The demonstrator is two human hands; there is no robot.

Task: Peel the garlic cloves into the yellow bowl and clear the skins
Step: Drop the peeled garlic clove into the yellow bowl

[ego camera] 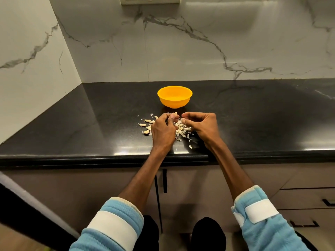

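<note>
A yellow bowl (174, 96) stands on the black counter, just behind my hands. A pile of garlic skins (181, 130) lies under and between my hands, with loose garlic cloves (147, 121) to its left. My left hand (163, 130) has its fingers curled round a garlic clove, mostly hidden in the fist. My right hand (201, 124) pinches at that clove with thumb and forefinger, fingertips nearly meeting the left hand's. I cannot see the bowl's contents from here.
The black counter (90, 127) runs left to a marble corner wall and right past the frame. Its front edge (108, 157) lies just under my wrists. Cabinet doors with a dark handle (164, 181) sit below.
</note>
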